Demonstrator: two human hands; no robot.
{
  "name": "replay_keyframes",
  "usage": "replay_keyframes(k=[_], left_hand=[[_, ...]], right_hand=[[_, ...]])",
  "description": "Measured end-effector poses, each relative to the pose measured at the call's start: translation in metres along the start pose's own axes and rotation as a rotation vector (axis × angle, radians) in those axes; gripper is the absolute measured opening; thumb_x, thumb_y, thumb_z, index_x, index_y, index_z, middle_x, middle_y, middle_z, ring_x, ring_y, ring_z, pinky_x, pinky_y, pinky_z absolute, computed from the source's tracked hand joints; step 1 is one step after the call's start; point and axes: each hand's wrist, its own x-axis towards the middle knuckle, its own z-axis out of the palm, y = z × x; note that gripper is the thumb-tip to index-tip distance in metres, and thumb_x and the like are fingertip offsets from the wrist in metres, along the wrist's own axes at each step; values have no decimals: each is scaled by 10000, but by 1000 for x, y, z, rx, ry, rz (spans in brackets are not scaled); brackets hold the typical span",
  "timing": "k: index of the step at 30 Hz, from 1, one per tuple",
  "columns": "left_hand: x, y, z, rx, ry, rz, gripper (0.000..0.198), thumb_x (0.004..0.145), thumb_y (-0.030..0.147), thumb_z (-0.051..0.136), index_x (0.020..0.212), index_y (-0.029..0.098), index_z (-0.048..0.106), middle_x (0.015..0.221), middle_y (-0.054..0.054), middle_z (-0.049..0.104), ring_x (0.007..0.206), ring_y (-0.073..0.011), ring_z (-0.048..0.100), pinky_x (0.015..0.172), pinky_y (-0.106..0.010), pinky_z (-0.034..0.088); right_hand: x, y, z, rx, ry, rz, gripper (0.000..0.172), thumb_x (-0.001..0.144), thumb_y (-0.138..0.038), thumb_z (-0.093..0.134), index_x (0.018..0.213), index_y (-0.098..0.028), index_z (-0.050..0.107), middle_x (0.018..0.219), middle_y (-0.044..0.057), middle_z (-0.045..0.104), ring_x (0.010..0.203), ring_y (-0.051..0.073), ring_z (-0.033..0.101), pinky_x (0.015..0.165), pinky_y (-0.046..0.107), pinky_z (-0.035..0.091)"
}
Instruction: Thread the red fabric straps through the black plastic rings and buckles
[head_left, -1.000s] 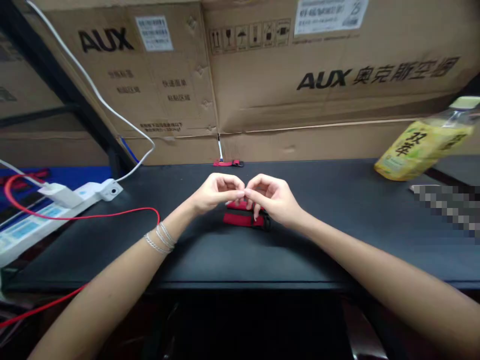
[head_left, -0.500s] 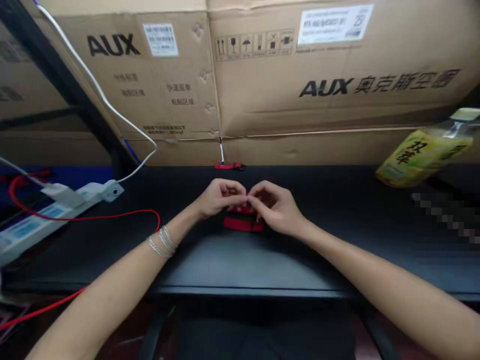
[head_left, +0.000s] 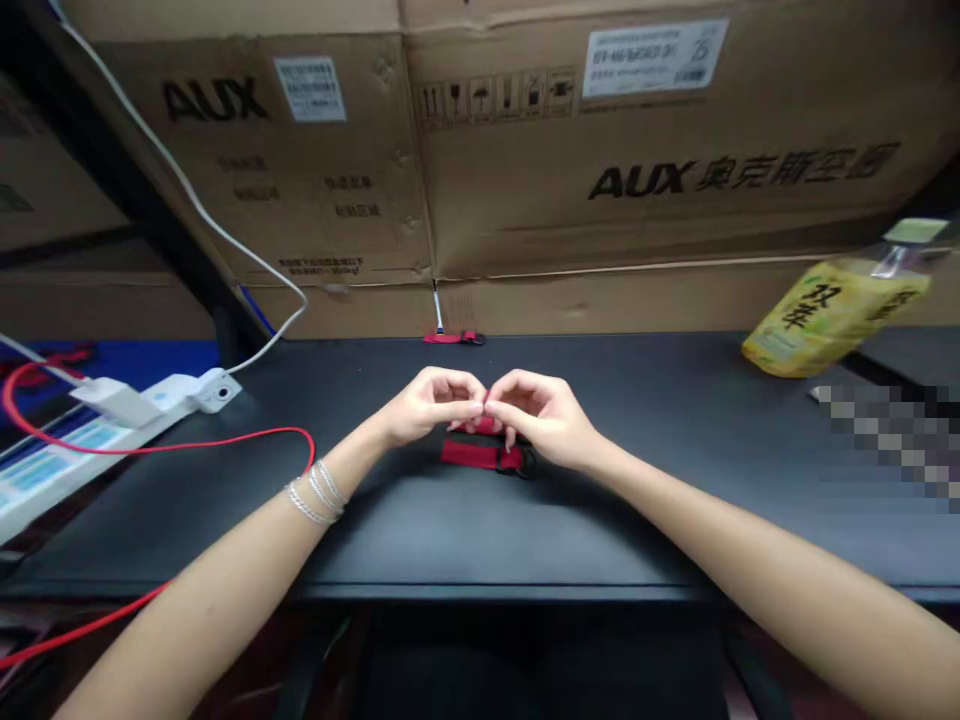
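My left hand [head_left: 431, 405] and my right hand [head_left: 551, 415] meet fingertip to fingertip over the middle of the dark table [head_left: 487, 530]. Both are closed in a pinch on a small piece of red fabric strap [head_left: 487, 425], mostly hidden by the fingers. Just nearer to me, a short red strap [head_left: 470, 454] with a black buckle and ring at its right end lies on the tabletop, apart from the hands. Another red strap [head_left: 444, 338] with a black clip and a thin white and black strip lies at the table's back edge.
Cardboard boxes [head_left: 517, 225] wall off the back. On the left are a white power strip [head_left: 176, 395], a white cable and a red cable [head_left: 225, 440] running towards my left forearm. A tilted yellow drink bottle [head_left: 817, 310] is at the back right, beside a pixelated patch.
The view has shifted slightly. My hands remain pinched together on the red strap; the ring end of the nearer strap now shows more clearly beneath my right hand.
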Motion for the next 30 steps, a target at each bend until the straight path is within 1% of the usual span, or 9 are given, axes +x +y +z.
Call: replay_keyframes(k=[3,6,10,12,14,16,22,27,30], left_hand=[[2,-2,-6,144,62,3,289,735,389,702,748,111,623,636,-14,616,562,-99,526,534,-214,396],[3,-8,-14,465,129,43,243,807,357,613,802,122,674,726,-34,667,650,-126,566,629,-239,433],[3,-14,-17,817,200,110,212,840,295,559,931,154,690,850,-39,688,728,-136,586,691,-250,445],[3,-17,-16,870,218,113,213,842,286,556,960,158,679,878,-40,683,747,-140,592,718,-259,459],[4,-19,-15,926,242,106,213,845,290,551,963,163,674,911,-48,679,796,-159,602,764,-286,472],[5,-23,-15,997,256,91,227,847,303,550,981,164,668,957,-62,673,875,-187,605,839,-327,473],[4,-29,-16,1143,147,-20,361,877,387,510,1167,204,622,1200,-97,608,1120,-270,541,984,-454,417],[3,-25,-11,1153,34,-45,443,910,439,453,1233,174,602,1272,-127,563,1175,-277,506,1025,-442,394],[2,-26,-9,1161,7,-45,530,905,494,450,1295,152,558,1326,-148,520,1218,-286,469,1052,-445,370]], right_hand=[[2,-5,-8,-139,-2,-21,239,859,-393,568,823,-158,581,694,-1,570,557,95,509,502,219,442],[5,-7,-19,-384,21,-126,219,911,-316,458,822,-158,580,754,19,585,663,111,524,622,236,432],[9,-4,-29,-649,50,-194,142,840,-206,459,823,-153,589,756,24,599,676,122,511,644,241,387],[9,-3,-30,-723,69,-197,155,801,-185,435,678,-159,525,629,-5,513,589,106,441,577,233,327],[8,-3,-29,-754,81,-195,232,784,-179,379,551,-179,385,524,-28,362,515,92,343,521,241,245],[6,-3,-28,-759,63,-193,276,783,-183,330,514,-193,269,497,-34,259,479,86,264,501,259,188],[2,-3,-27,-717,51,-183,286,807,-210,302,532,-197,226,510,-28,240,493,97,232,511,279,165],[8,-2,-27,-767,86,-67,383,929,-308,248,566,-195,293,526,-21,324,518,108,299,538,273,222],[11,0,-26,-858,74,-28,429,951,-403,318,586,-182,366,590,-11,417,554,107,368,572,262,270]])
